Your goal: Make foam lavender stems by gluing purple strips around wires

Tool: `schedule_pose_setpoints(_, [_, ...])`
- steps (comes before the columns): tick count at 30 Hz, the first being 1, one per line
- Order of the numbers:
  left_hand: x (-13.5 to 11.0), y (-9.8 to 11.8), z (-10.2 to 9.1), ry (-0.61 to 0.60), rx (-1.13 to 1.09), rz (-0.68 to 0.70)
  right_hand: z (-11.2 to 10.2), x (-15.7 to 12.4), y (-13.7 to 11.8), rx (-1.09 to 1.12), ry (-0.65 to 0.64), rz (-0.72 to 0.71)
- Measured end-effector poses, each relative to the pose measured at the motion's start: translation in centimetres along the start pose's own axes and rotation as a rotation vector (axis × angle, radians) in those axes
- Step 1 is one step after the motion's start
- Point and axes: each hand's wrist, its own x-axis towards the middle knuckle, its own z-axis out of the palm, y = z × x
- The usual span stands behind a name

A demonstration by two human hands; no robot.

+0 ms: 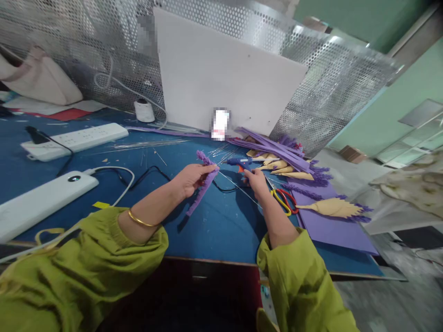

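Note:
Pinched in my left hand is a purple fringed strip, its curled upper end above the fingers and its long tail hanging down to the left. A thin wire runs from the pinch toward the lower right. My right hand is wrapped round the handle of a blue glue gun with an orange trigger. The gun's nozzle points left, close to the strip at my left fingertips; whether it touches cannot be made out. A pale glue stick projects from the gun's back.
Red-and-yellow-handled scissors lie right of my right hand. Beyond are purple sheets, wrapped purple flower bunches and purple strips. Loose wires, a power strip and a white device lie left. A lit phone stands behind.

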Motion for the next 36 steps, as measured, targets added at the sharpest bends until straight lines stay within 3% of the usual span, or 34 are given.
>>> schedule_pose_setpoints(3, [0.4,-0.1,-0.2,0.031,-0.046,0.007,0.1,-0.3,-0.8,0.275,0.088,-0.106])
schedule_pose_setpoints(6, [0.7,-0.3,-0.5,0.037,-0.066,0.003,-0.4,-0.7,-1.6,0.560,-0.064,-0.061])
schedule_pose_setpoints(8, [0.9,-0.3,-0.5,0.041,-0.069,-0.001,-0.6,-1.0,-1.9,0.614,-0.166,0.023])
schedule_pose_setpoints(9, [0.9,-0.3,-0.5,0.042,-0.073,-0.001,-0.6,-1.2,-2.1,0.613,-0.152,0.015])
schedule_pose_setpoints(13, [1.0,-0.2,-0.5,0.065,-0.093,0.020,-0.5,-2.1,-2.7,0.539,0.091,-0.246])
schedule_pose_setpoints(18, [1.3,-0.1,-0.7,0.185,-0.115,0.095,-1.1,-2.5,-3.4,0.702,-0.130,-0.113])
schedule_pose_setpoints(19, [1.4,0.0,-0.7,0.216,-0.122,0.116,-1.2,-2.4,-3.5,0.712,-0.069,-0.113])
schedule_pose_setpoints(23, [1.5,0.3,-0.9,0.305,-0.152,0.192,-1.8,-3.0,-4.2,0.555,0.399,-0.301])
schedule_pose_setpoints(25, [1.5,0.3,-0.9,0.318,-0.164,0.207,-1.8,-3.9,-4.6,0.404,0.467,-0.419])
schedule_pose_setpoints(27, [1.6,0.3,-1.0,0.310,-0.175,0.211,-1.3,-5.1,-4.9,0.330,0.355,-0.502])
schedule_pose_setpoints(31, [1.8,0.2,-1.1,0.257,-0.201,0.249,0.8,-7.0,-4.4,0.163,-0.020,-0.529])
schedule_pose_setpoints(36, [1.8,0.2,-1.2,0.217,-0.214,0.267,2.5,-7.5,-3.5,-0.043,-0.123,-0.583])
